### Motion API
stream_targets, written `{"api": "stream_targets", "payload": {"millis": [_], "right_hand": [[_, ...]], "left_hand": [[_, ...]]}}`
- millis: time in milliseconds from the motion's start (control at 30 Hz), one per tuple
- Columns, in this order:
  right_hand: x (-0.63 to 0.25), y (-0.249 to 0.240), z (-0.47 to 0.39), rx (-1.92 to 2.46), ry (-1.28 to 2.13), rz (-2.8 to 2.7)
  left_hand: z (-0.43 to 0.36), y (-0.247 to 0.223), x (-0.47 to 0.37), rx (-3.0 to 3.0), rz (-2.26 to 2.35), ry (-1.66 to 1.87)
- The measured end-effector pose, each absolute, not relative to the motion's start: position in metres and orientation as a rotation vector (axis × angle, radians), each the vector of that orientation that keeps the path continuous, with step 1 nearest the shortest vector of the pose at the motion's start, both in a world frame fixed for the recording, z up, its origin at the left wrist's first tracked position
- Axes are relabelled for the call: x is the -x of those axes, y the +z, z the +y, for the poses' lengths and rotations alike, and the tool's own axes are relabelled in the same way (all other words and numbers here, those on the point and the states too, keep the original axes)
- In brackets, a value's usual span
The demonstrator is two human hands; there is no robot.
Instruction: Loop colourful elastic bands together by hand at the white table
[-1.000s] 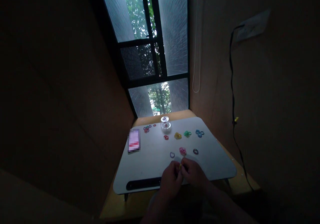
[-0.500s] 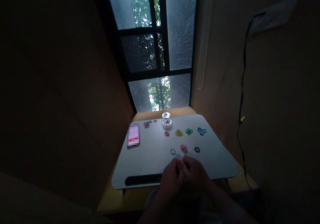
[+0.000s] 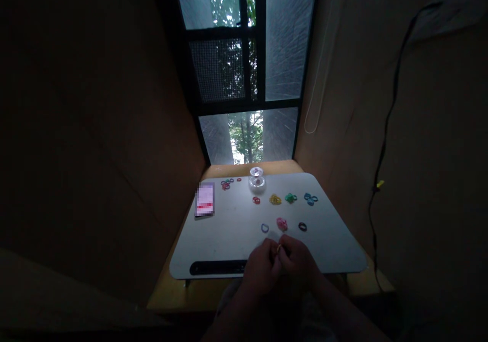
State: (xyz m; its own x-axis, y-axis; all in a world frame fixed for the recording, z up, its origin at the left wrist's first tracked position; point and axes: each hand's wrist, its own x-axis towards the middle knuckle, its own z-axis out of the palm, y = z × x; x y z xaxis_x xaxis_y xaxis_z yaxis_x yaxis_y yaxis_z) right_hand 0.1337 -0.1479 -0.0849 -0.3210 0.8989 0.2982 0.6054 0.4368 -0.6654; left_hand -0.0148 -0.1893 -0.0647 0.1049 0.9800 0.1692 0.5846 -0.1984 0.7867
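My left hand (image 3: pixel 263 263) and my right hand (image 3: pixel 297 258) meet over the near edge of the white lap table (image 3: pixel 221 235). Fingers of both are closed in a pinch around a small yellowish band (image 3: pixel 278 248), mostly hidden by the fingertips. Just beyond the hands lie a pale purple band (image 3: pixel 264 227), a cluster of pink bands (image 3: pixel 281 223) and a dark brown band (image 3: pixel 302 226). Farther back, a row holds red bands (image 3: pixel 256 199), yellow bands (image 3: pixel 275 199), green bands (image 3: pixel 291 197) and blue bands (image 3: pixel 310 198).
A clear round container (image 3: pixel 256 182) stands at the table's back. Mixed coloured bands (image 3: pixel 226 184) lie to its left, near a phone-like flat thing (image 3: pixel 205 199) with a blurred face. A black slot (image 3: pixel 217 267) runs along the front edge. A black cable (image 3: pixel 387 123) hangs at right.
The view has shifted slightly, so the window and table sit a little differently. Both hands keep their pinch on the small band, with only slight finger movement.
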Motion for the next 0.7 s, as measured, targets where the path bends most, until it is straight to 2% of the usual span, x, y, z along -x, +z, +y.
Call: {"api": "stream_targets", "payload": {"millis": [700], "right_hand": [[-0.1368, -0.0822, -0.151, 1.21, 0.609, -2.035]], "left_hand": [[-0.1906, -0.0727, 0.0094, -1.87, 1.577, 0.952]]}}
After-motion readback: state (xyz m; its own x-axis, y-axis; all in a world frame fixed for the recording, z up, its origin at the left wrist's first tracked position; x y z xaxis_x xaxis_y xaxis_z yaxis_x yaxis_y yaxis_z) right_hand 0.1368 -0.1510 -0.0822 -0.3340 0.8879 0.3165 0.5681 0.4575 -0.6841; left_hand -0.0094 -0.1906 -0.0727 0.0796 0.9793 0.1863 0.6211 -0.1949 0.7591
